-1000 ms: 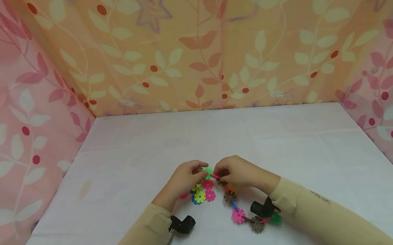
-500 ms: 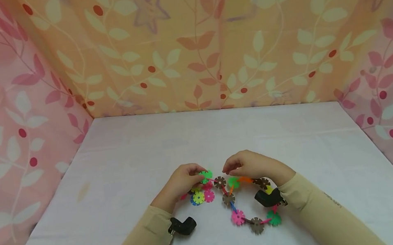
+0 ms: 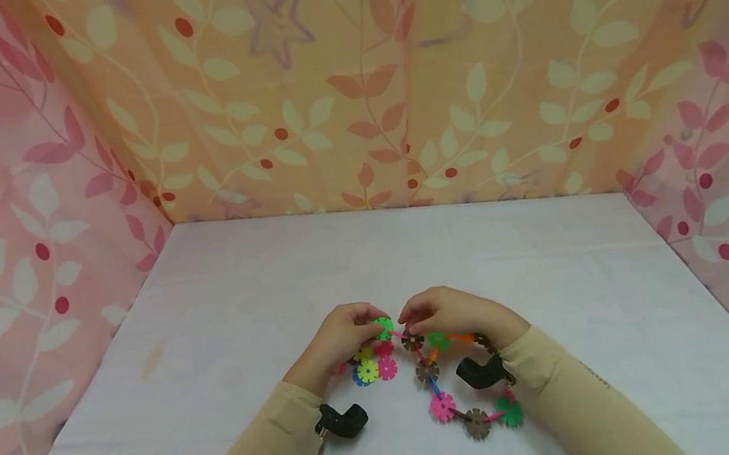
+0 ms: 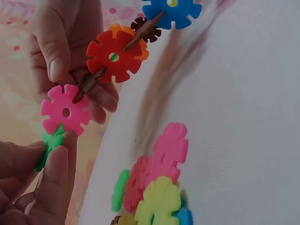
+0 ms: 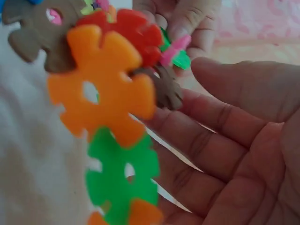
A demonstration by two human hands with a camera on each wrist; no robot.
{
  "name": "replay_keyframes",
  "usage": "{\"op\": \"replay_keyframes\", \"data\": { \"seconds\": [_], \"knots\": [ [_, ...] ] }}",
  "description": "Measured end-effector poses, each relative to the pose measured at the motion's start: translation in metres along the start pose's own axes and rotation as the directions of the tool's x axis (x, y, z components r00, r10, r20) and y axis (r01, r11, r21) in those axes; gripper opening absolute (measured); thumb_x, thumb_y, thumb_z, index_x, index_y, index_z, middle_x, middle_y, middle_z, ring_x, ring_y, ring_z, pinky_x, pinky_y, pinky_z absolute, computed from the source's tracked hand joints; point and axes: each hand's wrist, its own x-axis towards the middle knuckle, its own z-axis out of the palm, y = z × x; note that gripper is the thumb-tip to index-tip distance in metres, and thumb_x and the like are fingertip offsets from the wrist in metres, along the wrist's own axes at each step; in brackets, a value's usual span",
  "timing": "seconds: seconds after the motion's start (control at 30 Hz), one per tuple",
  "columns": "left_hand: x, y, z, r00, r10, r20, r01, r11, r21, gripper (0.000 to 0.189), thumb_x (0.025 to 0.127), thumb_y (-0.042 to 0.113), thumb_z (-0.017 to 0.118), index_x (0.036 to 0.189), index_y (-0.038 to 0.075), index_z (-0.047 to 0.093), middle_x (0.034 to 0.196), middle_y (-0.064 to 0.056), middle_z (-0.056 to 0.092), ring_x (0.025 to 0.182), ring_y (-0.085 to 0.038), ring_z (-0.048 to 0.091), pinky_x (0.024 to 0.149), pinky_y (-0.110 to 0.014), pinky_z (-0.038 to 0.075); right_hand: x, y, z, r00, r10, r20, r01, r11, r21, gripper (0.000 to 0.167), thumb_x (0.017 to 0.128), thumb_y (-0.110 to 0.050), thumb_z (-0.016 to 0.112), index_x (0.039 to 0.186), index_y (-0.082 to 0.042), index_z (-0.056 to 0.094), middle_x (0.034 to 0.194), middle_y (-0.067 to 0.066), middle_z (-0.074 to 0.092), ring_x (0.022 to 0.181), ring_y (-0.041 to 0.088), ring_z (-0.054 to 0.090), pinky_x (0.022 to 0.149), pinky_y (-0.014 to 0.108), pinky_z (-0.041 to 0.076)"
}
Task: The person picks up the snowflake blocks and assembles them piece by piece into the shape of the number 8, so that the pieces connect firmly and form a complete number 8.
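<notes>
My left hand pinches a green notched plastic disc between thumb and fingertips. Slotted into that disc is a pink notched disc, the start of a chain of linked discs. The chain runs on through a brown disc, a red disc and an orange disc. My right hand is spread beside the chain, its fingers behind the brown disc and its thumb standing apart. Farther along, another green disc hangs from the orange one. The chain curves in a loop partly hidden under the right wrist.
A small pile of loose discs, including a yellow disc and a pink one, lies on the white table near the left hand. Black wrist cameras hang below both sleeves. Patterned cloth walls enclose the table.
The right hand let go of the chain near the pink disc and drew back right, then came left again to the brown disc. The left hand kept its green disc nearly in place.
</notes>
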Motion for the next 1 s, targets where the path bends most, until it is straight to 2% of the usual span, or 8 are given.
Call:
{"op": "replay_keyframes", "data": {
  "seconds": [0.13, 0.47, 0.63, 0.8, 1.0],
  "knots": [
    [0.000, 0.000, 0.001, 1.000, 0.005, 0.002, -0.005, 1.000, -0.027, 0.011, 0.086, 0.013, 0.063, 0.096, 0.010, 0.067, 0.089, -0.004, 0.066, 0.076, -0.019, 0.064, 0.072, -0.031, 0.053, 0.002, 0.000, 0.004, 1.000, 0.002, 0.015, -0.003, 1.000, 0.031, 0.017, 0.087, -0.015, 0.061, 0.102, -0.007, 0.066, 0.091, -0.001, 0.067, 0.084, 0.011, 0.060, 0.077, 0.029, 0.048],
    [-0.003, 0.003, 0.006, 0.999, 0.034, 0.003, -0.034, 0.997, -0.066, 0.012, 0.087, 0.012, 0.061, 0.096, 0.007, 0.067, 0.088, -0.006, 0.065, 0.074, -0.020, 0.063, 0.071, -0.032, 0.053, -0.002, 0.000, 0.006, 1.000, -0.009, 0.008, 0.009, 1.000, -0.007, 0.018, 0.084, -0.007, 0.064, 0.102, -0.006, 0.066, 0.084, -0.005, 0.067, 0.076, 0.010, 0.061, 0.066, 0.027, 0.050],
    [-0.003, 0.005, 0.009, 0.998, 0.064, 0.015, -0.062, 0.993, -0.105, 0.012, 0.088, 0.010, 0.060, 0.096, 0.005, 0.067, 0.088, -0.007, 0.066, 0.074, -0.017, 0.063, 0.072, -0.033, 0.053, -0.008, -0.001, 0.003, 1.000, -0.001, 0.007, 0.001, 1.000, -0.003, 0.019, 0.084, -0.006, 0.063, 0.103, -0.008, 0.066, 0.088, -0.004, 0.067, 0.081, 0.010, 0.062, 0.067, 0.028, 0.050],
    [-0.003, 0.005, 0.010, 0.998, 0.061, -0.001, -0.061, 0.993, -0.102, 0.011, 0.088, 0.010, 0.060, 0.095, 0.006, 0.067, 0.087, -0.006, 0.066, 0.075, -0.018, 0.064, 0.072, -0.033, 0.053, -0.012, -0.002, 0.004, 1.000, -0.004, -0.002, 0.004, 1.000, 0.016, 0.020, 0.084, -0.008, 0.064, 0.104, -0.006, 0.066, 0.090, -0.003, 0.067, 0.082, 0.010, 0.062, 0.070, 0.028, 0.050],
    [-0.004, 0.008, 0.014, 0.999, 0.044, -0.027, -0.047, 0.994, -0.103, 0.010, 0.086, 0.011, 0.062, 0.094, 0.007, 0.068, 0.088, -0.007, 0.065, 0.078, -0.022, 0.063, 0.072, -0.033, 0.053, -0.013, -0.002, 0.008, 0.997, -0.035, -0.067, 0.033, 0.999, -0.027, 0.020, 0.083, -0.014, 0.067, 0.101, -0.007, 0.066, 0.089, -0.004, 0.066, 0.079, 0.010, 0.060, 0.069, 0.027, 0.050]
  ]
}}
